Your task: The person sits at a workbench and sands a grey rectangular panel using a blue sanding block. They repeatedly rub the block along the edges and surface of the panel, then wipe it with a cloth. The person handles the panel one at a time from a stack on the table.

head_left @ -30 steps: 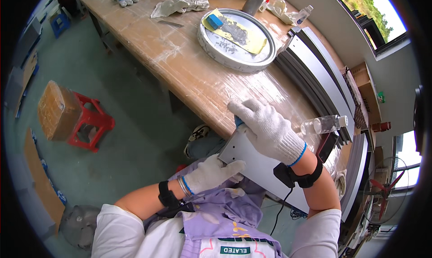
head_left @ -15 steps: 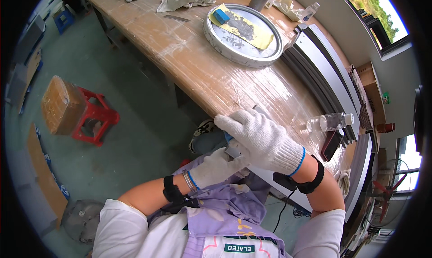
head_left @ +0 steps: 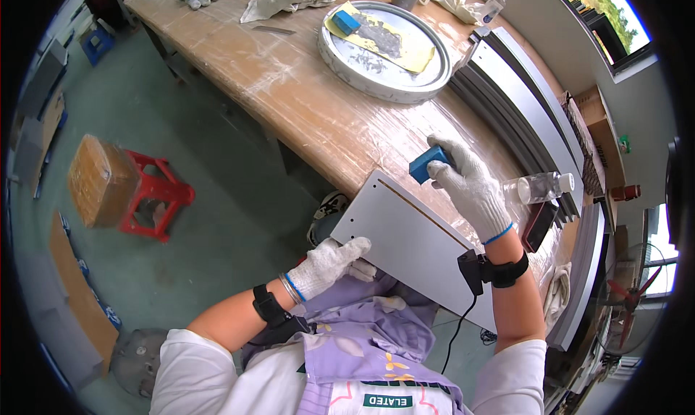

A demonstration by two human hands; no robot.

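A long, light grey flat panel [head_left: 405, 238] with small dark holes at one end and a brown slot along its far side lies slanting at the table's near edge. My gloved left hand [head_left: 331, 268] grips its near edge by the left end, thumb on top, the other fingers partly hidden. Above the panel's far side, my gloved right hand [head_left: 469, 183] holds a blue sanding block [head_left: 428, 164] between thumb and fingers, apart from the panel. Both gloves are white knit with blue cuffs.
Farther back on the plastic-covered table [head_left: 289, 104] sits a round white lid [head_left: 340, 60] bearing a yellow sheet with grey paste and a blue block [head_left: 346, 22]. Grey panels [head_left: 507, 89] are stacked at right, near a clear bottle [head_left: 539, 188] and a phone [head_left: 539, 227].
My right hand has lifted off the panel's left end and moved right, bringing the blue sanding block into view. The panel's end is uncovered. My left hand has shifted slightly left.
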